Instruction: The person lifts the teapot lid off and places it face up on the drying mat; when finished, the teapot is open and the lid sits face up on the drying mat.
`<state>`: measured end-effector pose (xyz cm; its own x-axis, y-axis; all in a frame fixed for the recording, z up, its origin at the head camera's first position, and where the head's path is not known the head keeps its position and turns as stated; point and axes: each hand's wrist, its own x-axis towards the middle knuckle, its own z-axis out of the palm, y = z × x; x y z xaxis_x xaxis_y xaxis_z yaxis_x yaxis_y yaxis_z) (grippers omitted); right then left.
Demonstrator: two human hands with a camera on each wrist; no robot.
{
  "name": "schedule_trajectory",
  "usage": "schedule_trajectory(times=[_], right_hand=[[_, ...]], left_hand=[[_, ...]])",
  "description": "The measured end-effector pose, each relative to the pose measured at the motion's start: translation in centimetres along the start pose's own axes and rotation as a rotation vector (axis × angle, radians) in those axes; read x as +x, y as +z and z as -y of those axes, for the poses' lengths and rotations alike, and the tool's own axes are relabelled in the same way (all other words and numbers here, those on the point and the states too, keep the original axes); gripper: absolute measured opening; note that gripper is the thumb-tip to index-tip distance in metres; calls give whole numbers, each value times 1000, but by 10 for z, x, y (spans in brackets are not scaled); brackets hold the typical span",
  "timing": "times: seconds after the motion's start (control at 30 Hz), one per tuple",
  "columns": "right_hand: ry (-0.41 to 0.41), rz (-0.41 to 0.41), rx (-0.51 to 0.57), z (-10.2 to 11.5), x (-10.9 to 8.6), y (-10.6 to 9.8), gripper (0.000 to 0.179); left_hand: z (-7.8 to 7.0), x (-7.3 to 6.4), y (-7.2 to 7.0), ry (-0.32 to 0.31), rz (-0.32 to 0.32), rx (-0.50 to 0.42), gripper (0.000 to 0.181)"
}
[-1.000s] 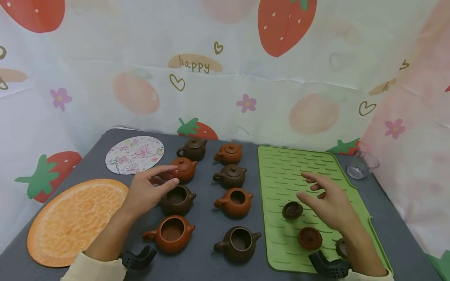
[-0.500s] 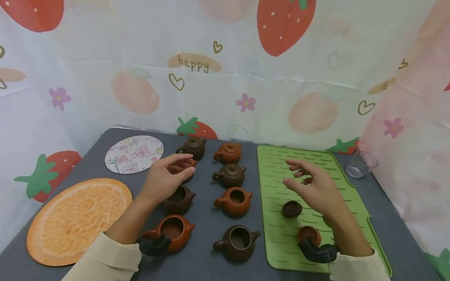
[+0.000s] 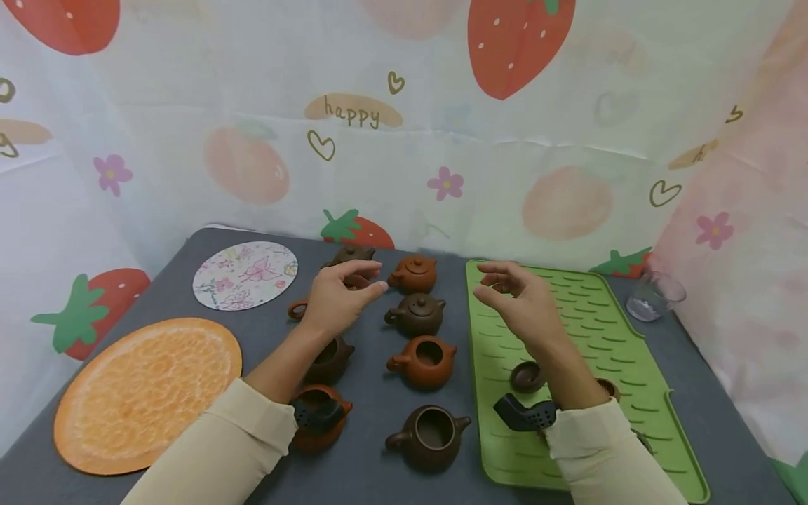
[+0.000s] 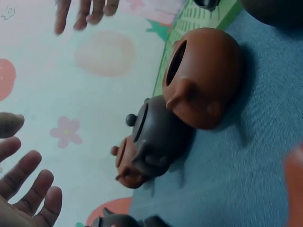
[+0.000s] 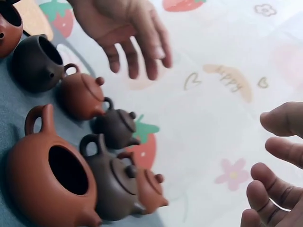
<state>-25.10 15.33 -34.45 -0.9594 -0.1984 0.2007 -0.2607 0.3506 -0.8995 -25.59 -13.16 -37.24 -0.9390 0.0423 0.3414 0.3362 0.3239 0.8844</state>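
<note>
Both hands hover above the table in the head view, holding nothing, with fingers loosely bent. My left hand (image 3: 337,298) is over the left column of teapots and covers most of a lidded reddish one, clearly seen as a reddish-brown teapot (image 5: 83,97) in the right wrist view. My right hand (image 3: 524,305) is above the green mat (image 3: 505,463). Between the hands stand a lidded reddish teapot (image 3: 416,273) and a lidded dark teapot (image 3: 419,314). Nearer are a lidless reddish teapot (image 3: 419,365) and a lidless dark teapot (image 3: 426,449). A dark lid (image 3: 527,377) lies on the mat.
Another lid (image 3: 609,388) shows beside the right wrist; other lids are partly covered. Left are an orange round mat (image 3: 148,393) and a floral round mat (image 3: 245,275). A clear glass (image 3: 653,296) leans at the right edge, before a printed curtain (image 3: 442,105).
Both hands have moved inward and away from me. The left hand went right over the teapots, and the right hand went left across the mat. Teapots and lids have stayed put.
</note>
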Motion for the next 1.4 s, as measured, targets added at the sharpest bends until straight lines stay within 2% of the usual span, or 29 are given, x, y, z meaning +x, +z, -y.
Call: schedule_trajectory(times=[0.3,0.47,0.77,1.03,1.27,1.4], right_hand=[[88,49,105,-16,23,23,36],[115,81,101,-24,33,36,36],[160,87,53,-39,41,55,31],[119,87,-7,-43,50,69,30],[127,102,-87,-47,53,76,25],[127,103,-154,-49,54,79,22]], left_hand=[[1,13,22,-120,12,-52,27],[6,17,30,-182,18,33,24],[17,19,43,-373,67,144,25],[21,21,47,-411,108,180,26],[26,19,49,-430,117,196,23],[28,19,52,-442,118,242,19]])
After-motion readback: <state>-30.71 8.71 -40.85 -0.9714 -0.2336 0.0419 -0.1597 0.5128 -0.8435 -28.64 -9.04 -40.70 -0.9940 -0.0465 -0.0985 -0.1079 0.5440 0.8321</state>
